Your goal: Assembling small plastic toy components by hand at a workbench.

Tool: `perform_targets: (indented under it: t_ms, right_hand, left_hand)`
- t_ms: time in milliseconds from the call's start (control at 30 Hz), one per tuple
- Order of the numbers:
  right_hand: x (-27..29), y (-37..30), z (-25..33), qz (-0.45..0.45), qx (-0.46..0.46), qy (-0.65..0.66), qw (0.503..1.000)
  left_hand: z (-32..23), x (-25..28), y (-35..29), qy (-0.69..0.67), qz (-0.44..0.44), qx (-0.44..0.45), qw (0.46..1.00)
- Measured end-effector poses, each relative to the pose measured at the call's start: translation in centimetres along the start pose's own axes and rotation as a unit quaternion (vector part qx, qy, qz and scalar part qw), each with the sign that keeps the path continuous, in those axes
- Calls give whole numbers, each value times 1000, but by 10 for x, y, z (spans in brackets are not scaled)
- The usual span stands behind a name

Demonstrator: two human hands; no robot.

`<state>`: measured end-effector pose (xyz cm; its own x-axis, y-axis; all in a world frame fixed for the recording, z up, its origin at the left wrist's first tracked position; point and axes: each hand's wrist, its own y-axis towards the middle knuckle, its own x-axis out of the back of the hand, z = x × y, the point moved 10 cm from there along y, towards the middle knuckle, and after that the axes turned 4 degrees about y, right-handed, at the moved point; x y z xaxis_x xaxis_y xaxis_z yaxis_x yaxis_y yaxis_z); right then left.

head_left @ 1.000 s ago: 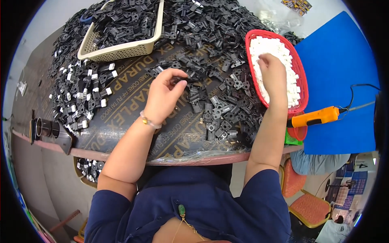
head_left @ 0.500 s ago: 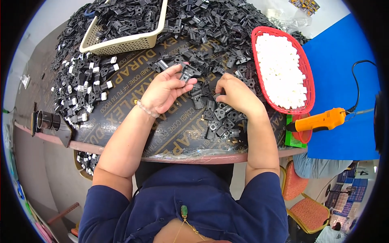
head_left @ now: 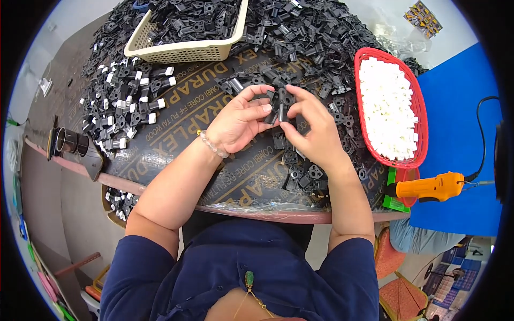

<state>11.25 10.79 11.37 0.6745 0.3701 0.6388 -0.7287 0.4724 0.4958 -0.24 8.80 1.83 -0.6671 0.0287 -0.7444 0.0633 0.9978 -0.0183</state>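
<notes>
Above the middle of the table my two hands face each other. My left hand [head_left: 241, 122] has its fingers around a small black plastic bracket [head_left: 272, 101], with the thumb pressing on it. Between the thumb and fingertips of my right hand [head_left: 317, 131] is another black plastic part [head_left: 286, 98], with a round-holed plate and a short tube. The two parts sit close together; whether they touch I cannot tell. Loose black parts [head_left: 302, 179] lie under my right wrist. To the left spreads a group of black parts with white caps [head_left: 131, 104].
A cream basket [head_left: 187, 53] of black parts stands at the back, beside a large heap [head_left: 305, 37]. At right are a red basket [head_left: 424, 123] of white pieces, an orange electric screwdriver [head_left: 431, 187] and a blue board [head_left: 455, 96]. A dark holder [head_left: 77, 147] sits at the left edge.
My right hand has lifted from the loose parts with a black part and come up to my left hand. The whole view has shifted slightly.
</notes>
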Motion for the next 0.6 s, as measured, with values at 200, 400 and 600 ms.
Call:
perform_targets:
  t_ms: [200,400,600]
  right_hand:
    - [6,2,2,-50,12,-13,999]
    - [7,2,5,-52,29,-13,998]
    - [9,2,25,-46,105,-77,990]
  left_hand:
    - [3,-1,3,13,15,-7,1000]
    - [9,-4,2,-11,14,13,1000]
    - [6,-15,-3,-6,31,1,999]
